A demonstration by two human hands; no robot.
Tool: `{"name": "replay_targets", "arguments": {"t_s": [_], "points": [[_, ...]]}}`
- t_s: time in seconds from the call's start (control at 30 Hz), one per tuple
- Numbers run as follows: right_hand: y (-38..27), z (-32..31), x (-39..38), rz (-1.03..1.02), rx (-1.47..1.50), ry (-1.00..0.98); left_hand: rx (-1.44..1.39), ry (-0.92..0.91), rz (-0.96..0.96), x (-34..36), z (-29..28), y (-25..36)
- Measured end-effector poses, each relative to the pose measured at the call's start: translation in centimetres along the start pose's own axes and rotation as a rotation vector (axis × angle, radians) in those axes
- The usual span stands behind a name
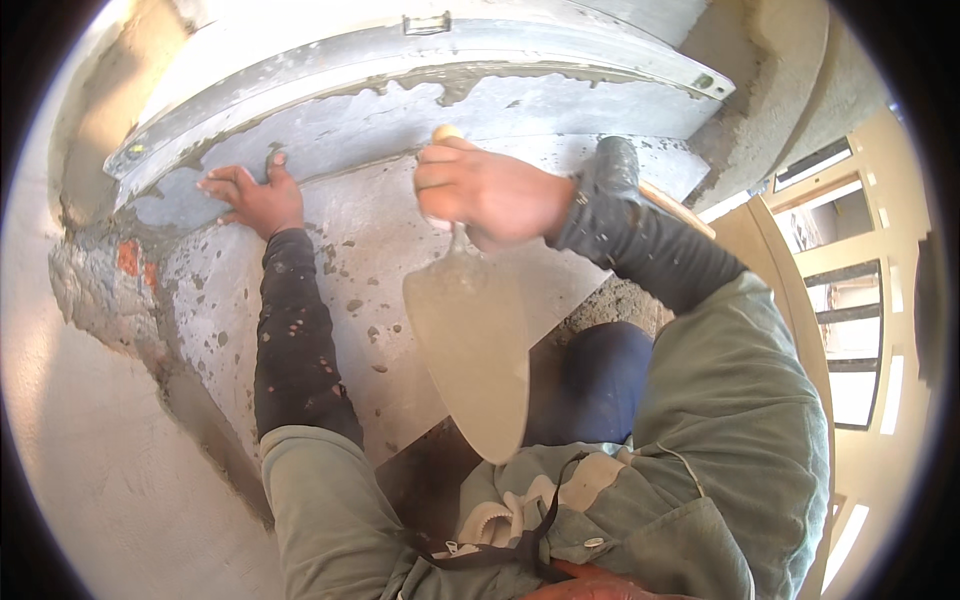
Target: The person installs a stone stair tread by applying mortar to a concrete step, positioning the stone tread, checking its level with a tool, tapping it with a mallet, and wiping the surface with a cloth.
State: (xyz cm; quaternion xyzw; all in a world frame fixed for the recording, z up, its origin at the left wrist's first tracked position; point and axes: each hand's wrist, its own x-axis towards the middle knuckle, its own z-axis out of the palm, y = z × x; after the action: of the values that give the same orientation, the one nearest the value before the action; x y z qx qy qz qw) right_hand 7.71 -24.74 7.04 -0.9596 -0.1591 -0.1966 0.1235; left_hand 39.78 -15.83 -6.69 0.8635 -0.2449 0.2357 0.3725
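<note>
My right hand [490,195] is closed round the handle of a pointing trowel [470,350]. The mortar-smeared blade hangs tip down toward my body, above the lower slab. Against the left part of an upright grey slab [380,130], my left hand [262,200] rests with its fingers spread, holding nothing. A long metal spirit level [520,42] lies along the top of that slab, with wet mortar under its edge. Mortar spots dot the flat, light slab [330,320] below. Beside my right wrist is a mallet with a dark round head [617,165], its wooden handle partly hidden by my sleeve.
A plastered wall [90,440] rises at the left, with rough mortar and bits of red brick [128,257] at the slab's corner. Another rough wall [770,80] stands at the far right. Window openings [845,310] show beyond on the right.
</note>
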Motion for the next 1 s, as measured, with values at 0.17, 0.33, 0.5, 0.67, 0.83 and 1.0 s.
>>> {"name": "replay_targets", "arguments": {"t_s": [0.17, 0.33, 0.5, 0.67, 0.83, 1.0], "points": [[-6.3, -3.6, -13.4, 0.437, -0.087, 0.403, -0.016, -0.018, -0.022, -0.3, -0.4, 0.9], [-10.6, -3.0, -23.3, 1.294, -0.213, 0.297, -0.108, 0.016, -0.037, -0.2, -0.7, 1.1], [-8.9, -6.5, -15.4, 1.003, 0.229, 0.208, -0.363, 0.077, -0.016, 0.2, -0.5, -0.1], [-0.6, 0.1, -4.5, 0.654, 0.188, 0.054, -0.444, 0.08, -0.058, -0.2, -0.3, -1.0], [4.1, 1.5, -1.6, 0.576, 0.161, 0.023, -0.439, 0.137, -0.012, 0.0, -0.5, -0.3], [5.3, -2.7, -6.0, 0.638, 0.101, 0.039, -0.514, 0.133, -0.07, -0.7, -0.6, 0.6]]}}
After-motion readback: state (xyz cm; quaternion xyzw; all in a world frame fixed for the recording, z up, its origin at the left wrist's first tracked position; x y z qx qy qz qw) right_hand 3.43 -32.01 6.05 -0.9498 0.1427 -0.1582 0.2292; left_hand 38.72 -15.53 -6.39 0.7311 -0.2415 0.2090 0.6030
